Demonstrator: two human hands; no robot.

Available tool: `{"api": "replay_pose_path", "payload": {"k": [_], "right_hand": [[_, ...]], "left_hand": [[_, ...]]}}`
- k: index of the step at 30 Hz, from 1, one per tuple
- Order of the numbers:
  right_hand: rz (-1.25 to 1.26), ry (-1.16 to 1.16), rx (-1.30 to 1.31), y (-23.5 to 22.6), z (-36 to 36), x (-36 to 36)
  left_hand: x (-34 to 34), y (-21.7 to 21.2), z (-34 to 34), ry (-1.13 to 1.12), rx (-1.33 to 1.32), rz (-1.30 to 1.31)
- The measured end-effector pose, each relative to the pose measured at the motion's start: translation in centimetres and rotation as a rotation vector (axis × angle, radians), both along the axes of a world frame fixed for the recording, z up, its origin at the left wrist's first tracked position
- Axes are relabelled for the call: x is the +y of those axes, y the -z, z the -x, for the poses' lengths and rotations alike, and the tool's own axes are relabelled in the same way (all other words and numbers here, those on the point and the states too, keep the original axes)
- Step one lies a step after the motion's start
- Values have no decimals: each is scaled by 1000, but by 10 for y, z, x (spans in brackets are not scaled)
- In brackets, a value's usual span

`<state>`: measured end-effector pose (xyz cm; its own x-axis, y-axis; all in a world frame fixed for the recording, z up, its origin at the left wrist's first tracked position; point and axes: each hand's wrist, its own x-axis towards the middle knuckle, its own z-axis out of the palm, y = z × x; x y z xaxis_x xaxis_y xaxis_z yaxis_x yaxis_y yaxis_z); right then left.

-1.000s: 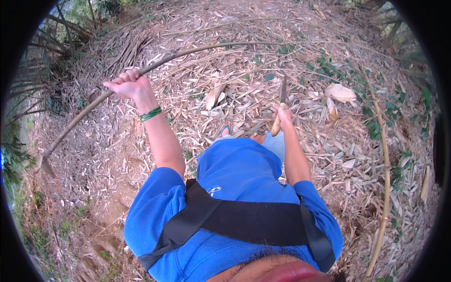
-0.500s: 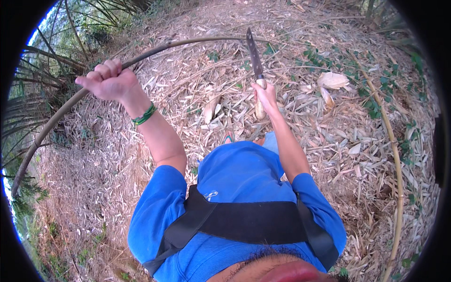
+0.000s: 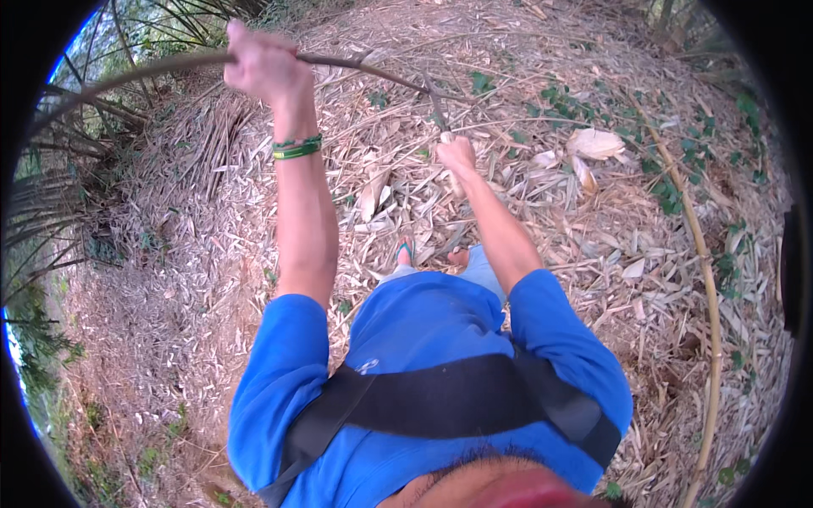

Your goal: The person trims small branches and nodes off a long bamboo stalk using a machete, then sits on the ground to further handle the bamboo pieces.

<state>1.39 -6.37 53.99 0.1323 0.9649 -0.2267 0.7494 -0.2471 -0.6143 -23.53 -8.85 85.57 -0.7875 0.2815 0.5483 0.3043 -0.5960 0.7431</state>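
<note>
My left hand [image 3: 269, 68] is closed round a long brown bamboo pole [image 3: 360, 66], held up at the far left. The pole bends in an arc from the left rim, through the hand, to a thin end at the far middle. In front of me my right hand [image 3: 458, 155] grips the pale handle of a machete [image 3: 436, 106]. The dark blade points away from me and its upper part meets or overlaps the thin part of the pole; whether it has cut in, I cannot tell. A green band circles my left wrist.
Dry leaves [image 3: 398, 169] cover the ground. A long pale bamboo pole [image 3: 707, 279] lies along the right side, with green creepers [image 3: 669, 195] near it. Thickets of stems [image 3: 85, 97] stand at the far left. A pale dry sheath [image 3: 595, 144] lies right of the machete.
My left hand has moved right and farther away, shifting the bamboo pole with it. The machete has tipped lower, its blade now at the pole's thin part.
</note>
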Motion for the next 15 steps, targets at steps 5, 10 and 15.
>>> {"api": "replay_pose_path", "payload": {"k": [5,10,15], "right_hand": [[445,196,1290,-10,12,27],[132,394,1008,-31,7,-15],[32,308,647,-21,-31,-39]], "left_hand": [[3,32,47,566,-337,-252],[-6,6,25,45,-745,-105],[-10,13,16,-98,-823,-81]]}}
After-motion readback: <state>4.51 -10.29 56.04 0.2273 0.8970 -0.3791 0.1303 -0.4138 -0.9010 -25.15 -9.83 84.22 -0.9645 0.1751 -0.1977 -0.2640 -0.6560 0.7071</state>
